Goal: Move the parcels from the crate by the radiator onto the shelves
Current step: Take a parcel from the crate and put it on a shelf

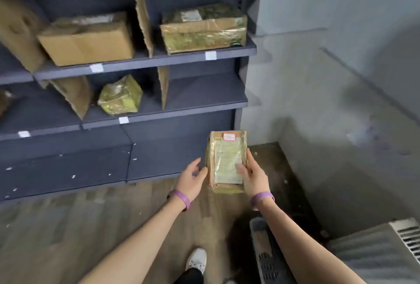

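Blurring from motion makes most print unreadable; the crate is cut off at the near right edge, w/ the radiator beside it. A taped cardboard parcel is held in the air before the shelves, near their right end. The right hand is clamped on its right side, thumb on top. The left hand has fingers apart, touching the left edge. A red-framed label sits at the far end; text not legible.
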A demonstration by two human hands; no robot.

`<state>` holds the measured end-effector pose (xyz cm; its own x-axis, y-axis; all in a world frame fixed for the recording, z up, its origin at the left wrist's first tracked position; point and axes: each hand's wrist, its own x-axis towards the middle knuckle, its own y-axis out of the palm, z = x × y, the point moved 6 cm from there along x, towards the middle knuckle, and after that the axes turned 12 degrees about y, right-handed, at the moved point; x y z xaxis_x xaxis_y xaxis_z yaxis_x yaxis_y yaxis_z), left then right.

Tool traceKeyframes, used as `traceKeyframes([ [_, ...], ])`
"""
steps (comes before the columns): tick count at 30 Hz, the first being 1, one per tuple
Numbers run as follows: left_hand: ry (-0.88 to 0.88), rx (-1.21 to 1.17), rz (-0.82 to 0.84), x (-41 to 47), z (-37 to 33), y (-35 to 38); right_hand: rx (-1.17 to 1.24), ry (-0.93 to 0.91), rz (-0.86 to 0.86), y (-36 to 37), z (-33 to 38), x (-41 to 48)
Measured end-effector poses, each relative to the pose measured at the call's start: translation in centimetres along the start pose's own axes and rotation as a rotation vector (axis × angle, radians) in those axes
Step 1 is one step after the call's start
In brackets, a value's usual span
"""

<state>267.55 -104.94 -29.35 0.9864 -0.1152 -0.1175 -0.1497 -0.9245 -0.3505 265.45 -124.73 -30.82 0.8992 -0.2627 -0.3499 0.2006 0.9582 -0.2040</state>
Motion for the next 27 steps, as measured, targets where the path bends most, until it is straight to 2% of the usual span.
traceKeyframes([
  [5,-0.007,-0.055,-0.138,-3.4,2.0,-7.9,-0.077,-0.049,0.234,10.0,2.8,-1.4],
  [12,-0.029,-0.079,-0.446,-8.6,5.6,-21.2,-0.344,-0.241,0.59,25.2,6.8,-7.0],
  [14,-0.043,-0.085,-0.485,-9.6,6.4,-24.1,-0.463,-0.292,0.658,28.7,7.0,-8.4],
  [16,-0.057,-0.105,-0.549,-11.6,8.2,-28.6,-0.587,-0.374,0.692,33.4,6.9,-10.5],
  [27,-0.112,-0.042,-0.844,-22.1,16.5,-46.1,-0.852,-0.638,0.686,54.1,7.4,-20.1],
])
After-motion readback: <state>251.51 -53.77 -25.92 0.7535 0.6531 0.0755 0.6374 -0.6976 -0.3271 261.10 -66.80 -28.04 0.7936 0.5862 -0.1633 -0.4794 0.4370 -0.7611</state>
